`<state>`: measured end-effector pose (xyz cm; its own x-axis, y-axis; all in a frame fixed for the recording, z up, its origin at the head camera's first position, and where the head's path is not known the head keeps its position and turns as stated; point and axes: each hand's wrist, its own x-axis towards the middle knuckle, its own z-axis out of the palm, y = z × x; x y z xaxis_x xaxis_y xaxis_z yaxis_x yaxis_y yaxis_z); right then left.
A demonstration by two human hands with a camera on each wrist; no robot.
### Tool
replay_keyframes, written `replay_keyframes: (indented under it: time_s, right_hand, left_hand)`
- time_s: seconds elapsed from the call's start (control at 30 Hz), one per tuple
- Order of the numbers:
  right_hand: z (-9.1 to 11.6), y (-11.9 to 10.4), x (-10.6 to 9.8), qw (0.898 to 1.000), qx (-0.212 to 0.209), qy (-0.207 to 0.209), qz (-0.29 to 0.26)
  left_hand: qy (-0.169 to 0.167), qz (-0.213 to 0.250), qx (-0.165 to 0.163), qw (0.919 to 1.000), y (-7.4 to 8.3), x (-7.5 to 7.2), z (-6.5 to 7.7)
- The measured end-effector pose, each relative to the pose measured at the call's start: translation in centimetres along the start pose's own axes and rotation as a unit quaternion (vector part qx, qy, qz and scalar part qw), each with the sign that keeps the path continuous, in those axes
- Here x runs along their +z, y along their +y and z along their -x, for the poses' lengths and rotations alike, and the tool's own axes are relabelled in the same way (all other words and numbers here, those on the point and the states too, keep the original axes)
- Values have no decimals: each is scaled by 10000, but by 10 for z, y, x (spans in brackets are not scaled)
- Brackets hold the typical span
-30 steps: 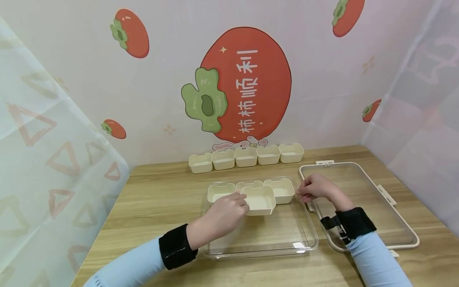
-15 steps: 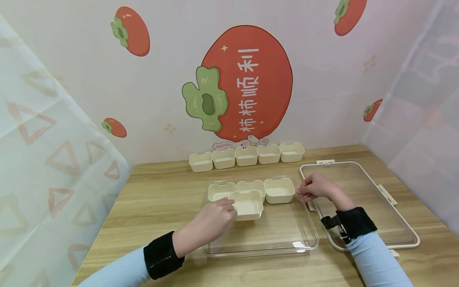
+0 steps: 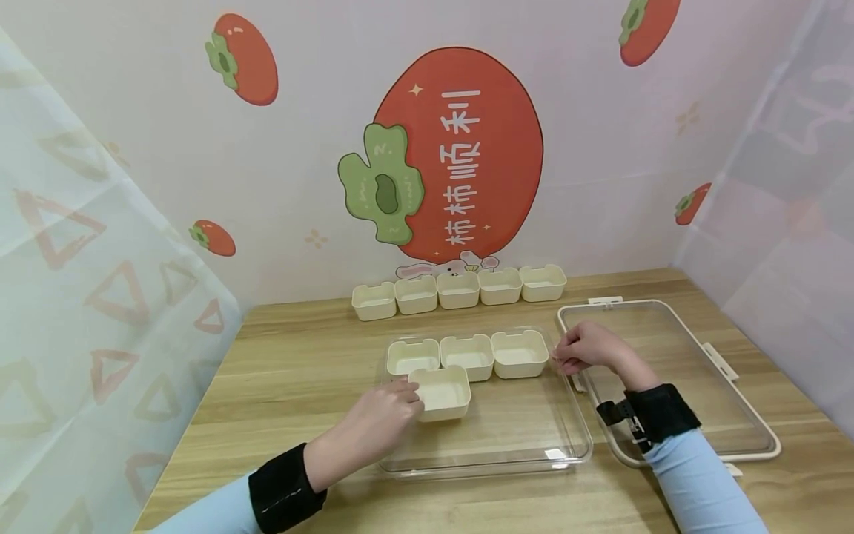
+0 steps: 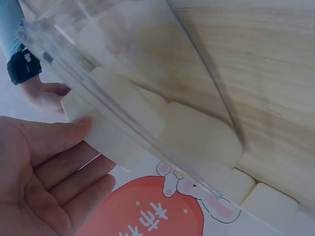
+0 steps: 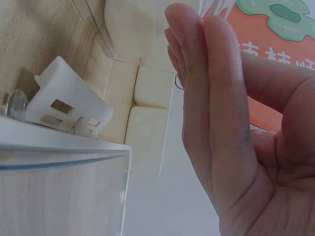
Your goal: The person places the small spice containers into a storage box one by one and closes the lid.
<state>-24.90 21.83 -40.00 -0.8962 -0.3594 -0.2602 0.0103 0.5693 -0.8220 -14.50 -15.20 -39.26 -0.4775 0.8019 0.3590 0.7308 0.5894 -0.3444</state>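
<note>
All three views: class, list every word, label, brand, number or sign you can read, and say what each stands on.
"柿柿顺利": on the big red persimmon of the backdrop, head view; only partly seen in the wrist views.
Green leaf: faint marks, too small to read.
Cream boxes, clear tray and lid: none readable.

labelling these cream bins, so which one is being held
The cream bin in front of the row of three: the left hand pinches its side, while those three and the back row of five stand unheld.
</note>
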Motion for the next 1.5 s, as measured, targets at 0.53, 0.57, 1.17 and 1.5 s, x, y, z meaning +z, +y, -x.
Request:
replay_keyframes:
  time_s: [0.53,0.57,1.17,1.5]
  right_hand:
    - [0,0,1,10000,-29,24,36]
    - [0,0,1,10000,-32,22,36]
    - [0,-1,1,10000,-45,20,20]
    - [0,0,1,10000,-40,16,34]
  left_hand:
    - [-466,116,-332,9983,-6,10,13]
    - [-502,107,-327,9981,-6,10,14]
    - [-1068,342,-531,9923,-7,10,18]
    - [-1040,214,-597,9925,-7,9,19]
